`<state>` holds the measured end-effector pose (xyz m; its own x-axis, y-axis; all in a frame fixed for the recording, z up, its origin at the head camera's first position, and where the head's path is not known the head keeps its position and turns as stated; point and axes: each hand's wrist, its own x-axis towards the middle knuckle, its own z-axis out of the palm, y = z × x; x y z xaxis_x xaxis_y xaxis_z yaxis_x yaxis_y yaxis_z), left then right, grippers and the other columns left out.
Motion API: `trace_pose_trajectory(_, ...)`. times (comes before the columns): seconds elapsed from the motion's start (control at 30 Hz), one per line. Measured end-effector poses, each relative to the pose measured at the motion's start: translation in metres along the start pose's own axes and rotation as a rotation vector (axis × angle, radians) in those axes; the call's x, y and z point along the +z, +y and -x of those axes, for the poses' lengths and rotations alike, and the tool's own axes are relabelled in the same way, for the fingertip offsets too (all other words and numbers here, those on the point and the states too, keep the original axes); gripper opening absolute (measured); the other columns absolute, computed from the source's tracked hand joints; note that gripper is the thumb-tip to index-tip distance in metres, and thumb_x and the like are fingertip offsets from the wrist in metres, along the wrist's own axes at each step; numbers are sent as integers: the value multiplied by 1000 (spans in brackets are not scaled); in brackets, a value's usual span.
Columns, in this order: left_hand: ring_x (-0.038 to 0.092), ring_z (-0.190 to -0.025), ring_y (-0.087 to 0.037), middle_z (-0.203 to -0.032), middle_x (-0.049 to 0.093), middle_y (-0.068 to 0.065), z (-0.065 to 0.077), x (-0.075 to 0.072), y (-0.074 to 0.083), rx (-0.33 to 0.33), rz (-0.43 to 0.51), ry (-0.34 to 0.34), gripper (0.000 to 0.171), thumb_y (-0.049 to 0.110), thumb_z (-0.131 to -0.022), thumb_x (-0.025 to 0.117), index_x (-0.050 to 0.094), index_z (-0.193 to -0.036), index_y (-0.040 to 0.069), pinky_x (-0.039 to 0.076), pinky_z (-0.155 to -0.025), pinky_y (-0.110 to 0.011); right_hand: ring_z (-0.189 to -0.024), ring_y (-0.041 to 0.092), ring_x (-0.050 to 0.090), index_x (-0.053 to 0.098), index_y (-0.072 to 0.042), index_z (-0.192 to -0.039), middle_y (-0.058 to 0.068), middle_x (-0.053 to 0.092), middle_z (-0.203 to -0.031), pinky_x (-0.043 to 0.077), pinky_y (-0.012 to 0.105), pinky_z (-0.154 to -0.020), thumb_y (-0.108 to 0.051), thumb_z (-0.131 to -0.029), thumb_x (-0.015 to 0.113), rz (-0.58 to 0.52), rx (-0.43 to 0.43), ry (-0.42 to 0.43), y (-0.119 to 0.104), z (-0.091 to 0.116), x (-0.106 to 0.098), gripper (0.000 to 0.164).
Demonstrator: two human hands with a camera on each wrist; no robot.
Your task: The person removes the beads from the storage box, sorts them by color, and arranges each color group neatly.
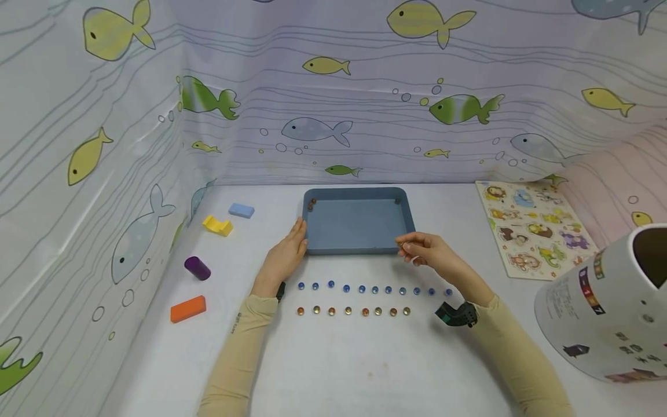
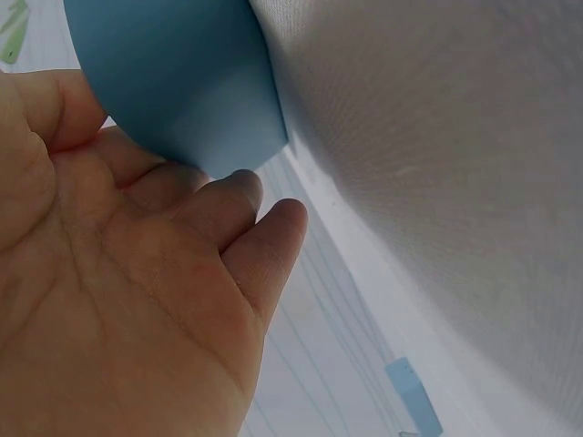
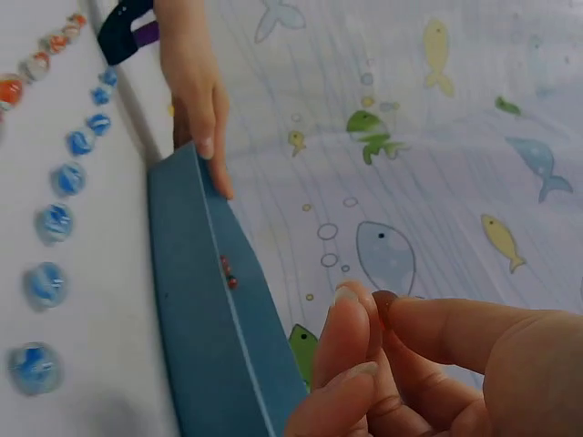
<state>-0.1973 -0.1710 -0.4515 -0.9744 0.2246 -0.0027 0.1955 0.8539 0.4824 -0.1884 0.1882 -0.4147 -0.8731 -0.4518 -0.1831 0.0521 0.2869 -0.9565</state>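
My left hand (image 1: 282, 258) rests with mostly straight fingers against the left wall of a shallow blue-grey tray (image 1: 354, 251). In the left wrist view, its fingertips touch the tray's rounded corner (image 2: 182, 91). Over the tray's front right corner, my right hand (image 1: 424, 250) pinches a small reddish-brown marble (image 3: 386, 300) between thumb and fingers, mostly covered by them. Inside the tray, a few brownish marbles (image 1: 311, 204) sit in the back left corner and a dark one (image 1: 398, 201) in the back right.
In front of the tray lie a row of blue marbles (image 1: 362, 289) and a row of orange and clear ones (image 1: 365, 312). Left stand blue (image 1: 241, 210), yellow (image 1: 217, 226), purple (image 1: 197, 268) and orange blocks (image 1: 188, 309). Right are an animal puzzle board (image 1: 539, 229) and a white cylinder (image 1: 589, 313).
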Motion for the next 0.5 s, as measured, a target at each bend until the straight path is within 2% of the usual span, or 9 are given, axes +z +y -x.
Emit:
trace_pose_trajectory(0.33, 26, -147, -29, -163, 12, -9, 0, -1, 0, -1, -10, -2, 54, 26, -106, 34, 21, -154, 4, 30, -118, -47, -73, 9, 58, 50, 10, -127, 8, 67, -93, 48, 23, -61, -19, -99, 55, -32, 89, -50, 32, 50, 10, 41)
trace_pose_trajectory(0.5, 25, -147, -30, -163, 12, -9, 0, -2, 1, -6, -11, -9, 55, 25, -106, 35, 20, -154, 4, 29, -118, -48, -63, 5, 52, 51, 11, -125, 2, 66, -89, 43, 19, -54, -21, -99, 55, -63, 145, -107, 46, 71, 13, 41)
